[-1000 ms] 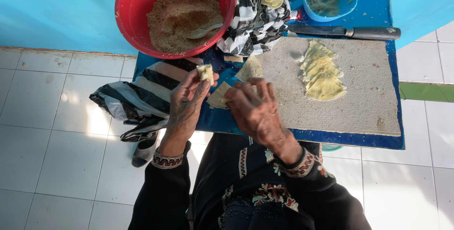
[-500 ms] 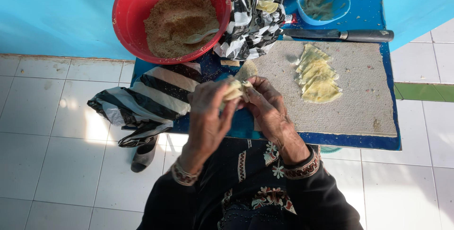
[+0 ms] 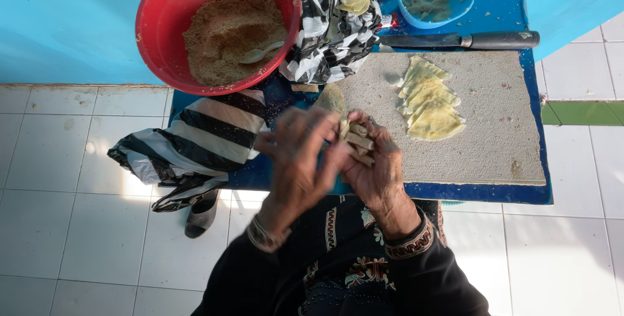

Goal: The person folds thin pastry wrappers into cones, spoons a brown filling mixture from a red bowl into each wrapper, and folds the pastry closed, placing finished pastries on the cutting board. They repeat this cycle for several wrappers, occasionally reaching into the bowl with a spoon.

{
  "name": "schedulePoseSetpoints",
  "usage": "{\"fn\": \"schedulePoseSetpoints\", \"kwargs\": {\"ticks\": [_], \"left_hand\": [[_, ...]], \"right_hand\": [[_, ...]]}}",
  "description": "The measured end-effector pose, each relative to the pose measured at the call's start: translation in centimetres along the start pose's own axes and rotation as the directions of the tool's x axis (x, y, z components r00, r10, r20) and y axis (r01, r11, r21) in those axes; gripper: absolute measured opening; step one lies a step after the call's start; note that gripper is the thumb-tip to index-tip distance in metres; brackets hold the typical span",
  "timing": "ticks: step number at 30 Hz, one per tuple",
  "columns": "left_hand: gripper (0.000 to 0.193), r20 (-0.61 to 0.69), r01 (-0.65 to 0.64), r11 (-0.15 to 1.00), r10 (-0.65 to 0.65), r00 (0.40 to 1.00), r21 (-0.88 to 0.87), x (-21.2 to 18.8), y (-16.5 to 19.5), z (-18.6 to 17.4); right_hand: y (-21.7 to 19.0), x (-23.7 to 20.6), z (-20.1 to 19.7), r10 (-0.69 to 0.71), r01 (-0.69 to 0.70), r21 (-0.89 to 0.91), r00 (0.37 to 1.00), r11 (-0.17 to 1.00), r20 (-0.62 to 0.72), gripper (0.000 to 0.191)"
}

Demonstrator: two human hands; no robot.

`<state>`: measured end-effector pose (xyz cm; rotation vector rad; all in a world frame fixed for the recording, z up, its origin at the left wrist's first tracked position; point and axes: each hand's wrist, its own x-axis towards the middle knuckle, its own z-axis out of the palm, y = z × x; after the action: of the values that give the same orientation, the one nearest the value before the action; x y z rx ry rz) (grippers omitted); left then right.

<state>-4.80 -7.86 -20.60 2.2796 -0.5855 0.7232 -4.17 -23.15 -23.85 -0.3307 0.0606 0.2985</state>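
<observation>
Both hands, left hand (image 3: 299, 160) and right hand (image 3: 377, 166), close round one pale folded pastry piece (image 3: 356, 140); one red plastic bowl (image 3: 162, 37) of brown crumb filling sits at the blue table's (image 3: 481, 192) far left corner.

You hold a folded pastry (image 3: 356, 142) between both hands, pale beige and creased into narrow overlapping layers. It sits mostly in your right hand (image 3: 377, 166), against the fingers, tilted with its folds running across the palm. Your left hand (image 3: 300, 155) presses on its near edge from the other side (that hand is blurred, so the exact finger contact is hard to tell). The pastry is lifted clear of the board, over the board's front left corner.
</observation>
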Motion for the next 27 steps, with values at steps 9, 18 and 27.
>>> {"fn": "schedulePoseSetpoints", "kwargs": {"ticks": [9, 18, 27], "left_hand": [[0.028, 0.046, 0.003, 0.915, -0.024, 0.999, 0.403, 3.0, -8.4, 1.8], [0.026, 0.148, 0.023, 0.988, -0.046, 0.988, 0.151, -0.6, 1.9, -2.4], [0.043, 0.466, -0.276, 0.961, 0.229, 0.855, 0.035, -10.0, 13.7, 3.8]], "right_hand": [[-0.9, -4.1, 0.5, 0.066, -0.065, -0.071, 0.998, 0.995, 0.023, 0.025], [-2.5, -11.1, -1.8, 0.086, -0.072, -0.148, 0.992, 0.986, 0.090, 0.040], [-4.5, -21.9, -7.6, 0.142, -0.139, 0.032, 0.971, 0.990, -0.191, 0.042]]}}
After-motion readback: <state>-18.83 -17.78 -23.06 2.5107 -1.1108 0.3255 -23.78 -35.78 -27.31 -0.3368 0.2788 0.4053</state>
